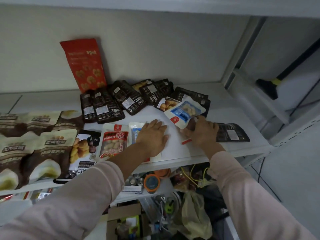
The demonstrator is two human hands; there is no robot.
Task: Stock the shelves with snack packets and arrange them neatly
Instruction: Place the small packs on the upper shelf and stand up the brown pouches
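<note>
- The right hand [200, 131] has its fingers curled round a white and blue packet [184, 111]. It holds the packet tipped up just over the shelf [233, 108], right of the middle.
- The left hand [152, 135] lies flat, fingers straight, on a flat packet [134, 131] near the front edge.
- Just left of that lies a peanut packet [113, 140].
- Farther back sits a messy pile of dark packets [110, 103].
- Behind them a tall red packet [84, 64] leans on the back wall.
- On the left lie rows of brown and cream packets [34, 148].
</note>
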